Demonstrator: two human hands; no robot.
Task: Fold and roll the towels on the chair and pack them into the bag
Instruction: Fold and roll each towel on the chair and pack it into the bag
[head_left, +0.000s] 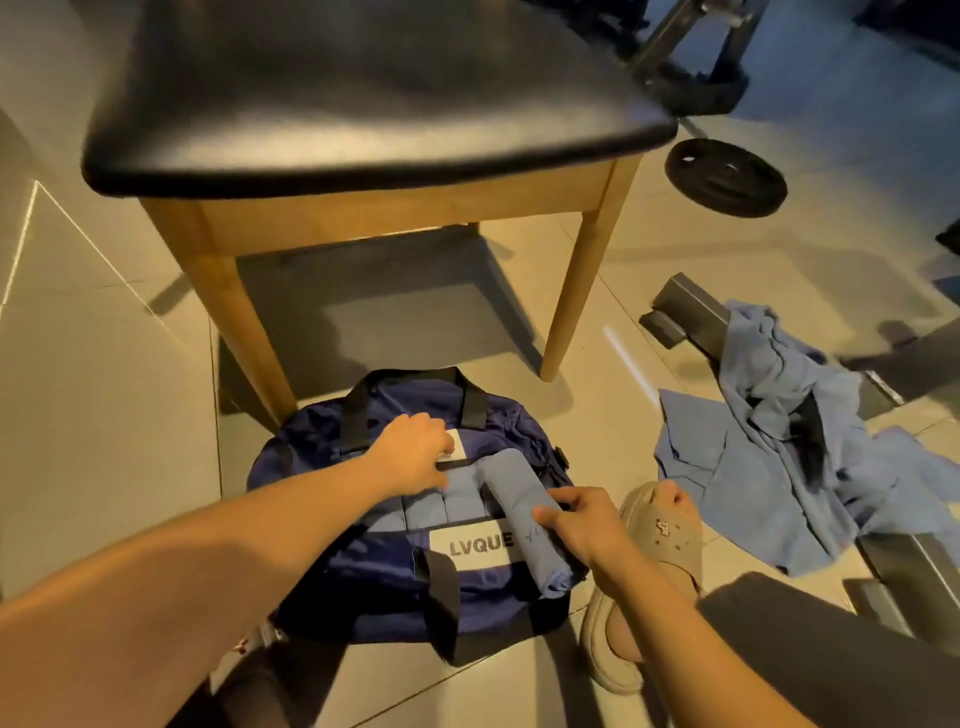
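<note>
Now right hand (587, 530) pinches rolled towel (511, 491); left hand (410, 457) grips bag (358, 587).

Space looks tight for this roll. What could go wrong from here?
The rolled towel in the right hand lies slanted across the packed rolls, its near end over the bag rim; pushed down, it may unroll. The left hand seems to hold the far rim open; if that grip slips, the soft bag could close. The loose towels on the floor drape over a metal frame and may snag.
</note>
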